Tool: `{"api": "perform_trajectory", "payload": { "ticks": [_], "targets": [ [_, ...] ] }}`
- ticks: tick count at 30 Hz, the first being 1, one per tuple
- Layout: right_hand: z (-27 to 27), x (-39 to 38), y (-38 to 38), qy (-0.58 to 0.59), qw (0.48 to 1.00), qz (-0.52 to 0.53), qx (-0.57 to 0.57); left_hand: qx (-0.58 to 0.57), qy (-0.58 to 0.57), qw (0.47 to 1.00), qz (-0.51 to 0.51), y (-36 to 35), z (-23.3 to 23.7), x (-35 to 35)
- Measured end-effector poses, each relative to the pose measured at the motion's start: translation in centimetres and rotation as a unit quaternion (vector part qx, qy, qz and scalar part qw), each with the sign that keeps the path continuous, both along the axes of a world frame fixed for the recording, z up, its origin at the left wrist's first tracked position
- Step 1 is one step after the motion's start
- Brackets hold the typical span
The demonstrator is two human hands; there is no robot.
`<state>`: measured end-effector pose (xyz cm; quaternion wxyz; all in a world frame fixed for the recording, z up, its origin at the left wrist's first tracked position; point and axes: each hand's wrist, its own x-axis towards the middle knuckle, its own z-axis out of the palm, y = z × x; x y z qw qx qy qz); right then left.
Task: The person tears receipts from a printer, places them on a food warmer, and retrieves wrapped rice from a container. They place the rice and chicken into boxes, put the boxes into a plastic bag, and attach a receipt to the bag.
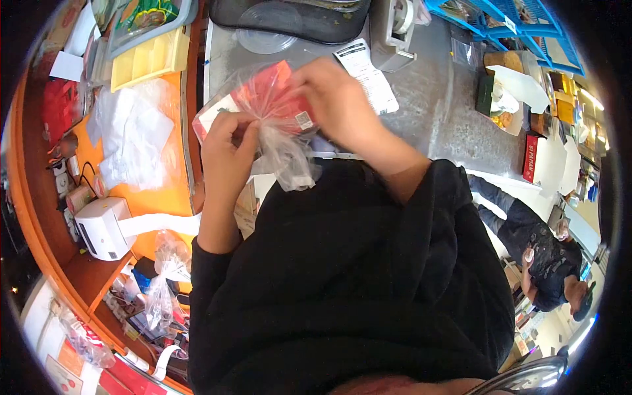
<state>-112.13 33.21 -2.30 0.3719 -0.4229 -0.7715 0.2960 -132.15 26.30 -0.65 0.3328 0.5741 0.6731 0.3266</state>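
A red and white box (266, 82) sits inside a clear plastic bag (284, 155) at the near edge of the metal counter. The bag's neck is gathered, and its loose end hangs toward my body. My left hand (227, 148) pinches the gathered neck between thumb and fingers. Over the box's right side is my right hand (336, 99), slightly blurred, with its fingers bent down against the bag; what lies between its fingertips cannot be made out. A small printed square shows on the bag beside it.
A printed receipt (367, 76), tape dispenser (393, 33) and black tray (289, 20) lie beyond the bag. Clear bags (135, 131) and a white printer (104, 228) are left. Blue racks (520, 29) and open food boxes (503, 99) stand right. Another person (540, 250) is at right.
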Motion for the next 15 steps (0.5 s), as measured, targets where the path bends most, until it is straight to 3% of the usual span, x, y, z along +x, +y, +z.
{"api": "perform_trajectory", "payload": {
  "ticks": [2, 3, 4, 5, 6, 7, 9, 11, 13, 15],
  "targets": [
    [-1.1, 3.3, 0.5, -0.044, 0.997, -0.061, 0.014, 0.081, 0.028, 0.996, 0.018, -0.3, -0.2, -0.1],
    [-1.9, 4.5, 0.4, -0.130, 0.986, -0.095, 0.037, 0.146, 0.080, 0.986, 0.031, -0.4, 2.0, 0.5],
    [-3.3, 5.6, -0.2, -0.216, 0.966, -0.129, 0.057, 0.191, 0.040, 0.977, 0.088, -1.0, 3.4, 1.6],
    [-4.9, 6.7, -0.8, -0.267, 0.952, -0.142, 0.049, 0.275, 0.018, 0.960, 0.056, -1.5, 4.9, 2.3],
    [-6.5, 7.8, -1.4, -0.318, 0.935, -0.152, 0.041, 0.268, -0.067, 0.961, -0.030, -2.4, 7.1, 3.1],
    [-8.3, 9.0, -1.5, -0.335, 0.932, -0.141, 0.008, 0.217, -0.186, 0.935, -0.209, -2.6, 8.8, 3.2],
    [-7.9, 9.9, -1.0, -0.323, 0.936, -0.139, -0.032, 0.011, -0.283, 0.869, -0.407, -0.8, 10.6, 5.4],
    [-4.1, 10.1, -1.2, -0.261, 0.957, -0.123, -0.037, -0.111, -0.367, 0.896, -0.223, -1.2, 8.6, 10.1],
    [0.5, 10.1, -2.3, -0.196, 0.976, -0.079, -0.049, -0.156, -0.397, 0.904, -0.033, -1.1, 5.0, 13.6],
    [3.9, 10.0, -3.9, -0.131, 0.989, 0.000, -0.068, -0.162, -0.493, 0.855, 0.026, 0.6, 2.9, 14.8]
  ]
}}
